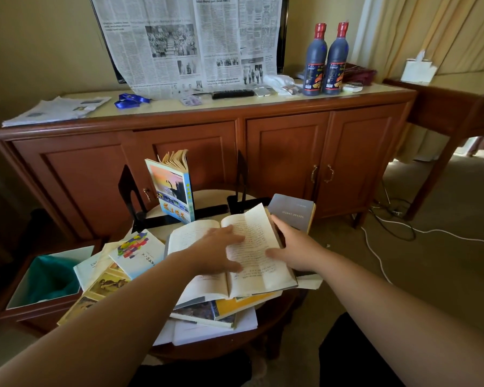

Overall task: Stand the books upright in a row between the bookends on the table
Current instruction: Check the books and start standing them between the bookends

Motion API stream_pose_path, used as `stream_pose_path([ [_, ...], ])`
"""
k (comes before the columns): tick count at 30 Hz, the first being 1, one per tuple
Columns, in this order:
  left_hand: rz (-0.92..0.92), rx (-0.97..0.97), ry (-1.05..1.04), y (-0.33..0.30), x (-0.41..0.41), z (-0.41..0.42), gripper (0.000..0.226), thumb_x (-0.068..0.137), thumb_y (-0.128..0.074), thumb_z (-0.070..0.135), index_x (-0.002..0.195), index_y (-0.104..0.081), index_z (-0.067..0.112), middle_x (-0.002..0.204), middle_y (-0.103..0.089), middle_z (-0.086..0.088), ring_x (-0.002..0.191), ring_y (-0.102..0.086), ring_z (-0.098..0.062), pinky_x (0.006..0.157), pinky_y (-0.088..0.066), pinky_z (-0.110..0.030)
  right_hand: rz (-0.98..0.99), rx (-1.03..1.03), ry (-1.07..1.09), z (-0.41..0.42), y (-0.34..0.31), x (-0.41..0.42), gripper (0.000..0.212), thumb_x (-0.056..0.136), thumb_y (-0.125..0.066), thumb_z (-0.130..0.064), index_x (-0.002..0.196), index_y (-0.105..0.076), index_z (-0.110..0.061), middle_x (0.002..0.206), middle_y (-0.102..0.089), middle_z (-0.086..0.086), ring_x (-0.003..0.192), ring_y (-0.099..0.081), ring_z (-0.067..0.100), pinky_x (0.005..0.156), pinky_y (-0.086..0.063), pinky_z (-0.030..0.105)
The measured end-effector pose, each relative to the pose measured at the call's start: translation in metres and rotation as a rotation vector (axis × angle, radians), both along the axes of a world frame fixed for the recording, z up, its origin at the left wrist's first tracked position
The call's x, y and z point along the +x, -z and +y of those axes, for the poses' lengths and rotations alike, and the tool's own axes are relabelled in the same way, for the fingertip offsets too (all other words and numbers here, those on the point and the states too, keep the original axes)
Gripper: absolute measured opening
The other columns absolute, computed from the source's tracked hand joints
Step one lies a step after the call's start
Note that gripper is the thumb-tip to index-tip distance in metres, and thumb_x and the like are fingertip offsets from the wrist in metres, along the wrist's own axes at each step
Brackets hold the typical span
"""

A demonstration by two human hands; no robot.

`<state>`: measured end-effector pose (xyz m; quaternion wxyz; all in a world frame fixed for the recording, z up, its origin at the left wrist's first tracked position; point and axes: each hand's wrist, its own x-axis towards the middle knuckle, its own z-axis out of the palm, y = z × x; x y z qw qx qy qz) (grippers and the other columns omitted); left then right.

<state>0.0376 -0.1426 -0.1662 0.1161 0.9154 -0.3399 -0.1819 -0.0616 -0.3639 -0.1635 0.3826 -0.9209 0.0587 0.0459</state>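
An open book [252, 275] lies face up on a pile of books on the small round table [229, 344]. My left hand [215, 252] rests flat across its pages. My right hand [294, 247] holds its right edge, thumb on the page and fingers round the side. Behind it, one colourful paperback [173, 188] stands upright between two black bookends [129, 191] [241, 180]. A grey book [291, 212] leans at the right, outside the right bookend. Several other books [137, 252] lie flat to the left and beneath the open one.
A wooden sideboard [285, 155] stands close behind the table, with two dark bottles [324, 60], a remote and newspapers on top. A bin with a teal liner [53, 277] sits on the left. Cables [397, 227] run over the carpet on the right.
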Motion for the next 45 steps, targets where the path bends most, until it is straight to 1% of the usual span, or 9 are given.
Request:
stream_pose_path([
  [5, -0.060, 0.039, 0.070, 0.006, 0.011, 0.004, 0.101, 0.082, -0.072, 0.073, 0.164, -0.021, 0.041, 0.176, 0.001, 0.006, 0.162, 0.009, -0.022, 0.127, 0.013, -0.057, -0.033, -0.419, -0.129, 0.008, -0.002, -0.001, 0.072, 0.101, -0.064, -0.020, 0.162, -0.027, -0.031, 0.174, -0.008, -0.007, 0.159, -0.008, 0.021, 0.121, -0.032, 0.049],
  [9, -0.145, 0.167, 0.103, 0.005, 0.009, -0.003, 0.131, 0.070, -0.067, 0.088, 0.168, -0.005, 0.026, 0.177, 0.001, 0.003, 0.162, 0.005, -0.019, 0.125, 0.012, -0.059, -0.087, -0.550, -0.291, 0.035, 0.009, 0.003, 0.035, 0.102, -0.054, -0.009, 0.136, -0.056, -0.016, 0.156, -0.040, 0.003, 0.148, -0.035, 0.025, 0.111, -0.044, 0.043],
  [11, -0.174, 0.231, 0.111, 0.005, 0.003, -0.010, 0.140, 0.065, -0.067, 0.092, 0.168, -0.002, 0.023, 0.176, 0.005, 0.001, 0.162, 0.010, -0.021, 0.124, 0.010, -0.065, -0.125, -0.501, -0.278, 0.043, 0.016, 0.007, 0.040, 0.103, -0.054, -0.013, 0.142, -0.052, -0.014, 0.152, -0.044, 0.002, 0.143, -0.038, 0.024, 0.111, -0.042, 0.040],
  [16, -0.167, 0.221, 0.091, 0.006, -0.001, -0.016, 0.149, 0.059, -0.070, 0.093, 0.167, 0.004, 0.022, 0.176, 0.007, 0.002, 0.162, 0.011, -0.021, 0.125, 0.004, -0.069, -0.128, -0.528, -0.243, 0.042, 0.033, 0.036, 0.060, 0.111, -0.035, -0.032, 0.166, -0.019, -0.013, 0.174, -0.014, 0.005, 0.160, -0.007, 0.019, 0.128, -0.004, 0.035],
  [26, -0.139, 0.253, 0.090, 0.008, 0.003, -0.014, 0.149, 0.059, -0.067, 0.095, 0.167, 0.002, 0.021, 0.176, 0.006, 0.004, 0.162, 0.010, -0.017, 0.127, 0.004, -0.064, -0.018, -0.724, -0.149, 0.038, 0.039, 0.078, 0.068, 0.109, -0.012, -0.042, 0.166, -0.009, -0.004, 0.174, -0.007, 0.015, 0.161, -0.003, 0.026, 0.130, -0.002, 0.046],
  [37, -0.147, 0.214, 0.084, 0.014, 0.004, -0.015, 0.155, 0.052, -0.063, 0.101, 0.167, 0.005, 0.021, 0.176, 0.005, 0.004, 0.162, 0.009, -0.018, 0.126, 0.004, -0.066, -0.117, -0.827, -0.193, 0.036, 0.068, -0.015, 0.077, 0.105, 0.001, -0.049, 0.165, -0.006, -0.001, 0.174, 0.004, 0.019, 0.160, 0.011, 0.033, 0.129, 0.003, 0.053],
  [42, -0.154, 0.205, 0.081, 0.014, 0.004, -0.013, 0.155, 0.053, -0.063, 0.101, 0.167, 0.005, 0.022, 0.176, 0.004, 0.004, 0.162, 0.007, -0.018, 0.126, 0.005, -0.066, -0.059, -0.816, -0.209, 0.041, 0.057, -0.029, 0.101, 0.088, 0.034, -0.060, 0.167, -0.004, -0.009, 0.175, 0.007, 0.011, 0.160, 0.014, 0.027, 0.127, 0.005, 0.057],
  [43, -0.157, 0.201, 0.079, 0.014, 0.004, -0.013, 0.155, 0.053, -0.063, 0.101, 0.168, 0.004, 0.022, 0.177, 0.004, 0.004, 0.162, 0.006, -0.018, 0.127, 0.006, -0.065, -0.036, -0.816, -0.213, 0.043, 0.051, -0.023, 0.102, 0.088, 0.031, -0.064, 0.166, -0.004, -0.009, 0.175, 0.008, 0.011, 0.161, 0.013, 0.027, 0.127, 0.005, 0.059],
  [45, -0.155, 0.194, 0.074, 0.014, 0.003, -0.013, 0.154, 0.053, -0.064, 0.100, 0.168, 0.002, 0.023, 0.177, 0.002, 0.004, 0.162, 0.005, -0.018, 0.127, 0.007, -0.064, 0.010, -0.813, -0.231, 0.046, 0.040, -0.005, 0.081, 0.105, -0.005, -0.060, 0.166, -0.002, -0.008, 0.175, 0.009, 0.009, 0.161, 0.013, 0.026, 0.126, 0.005, 0.064],
])
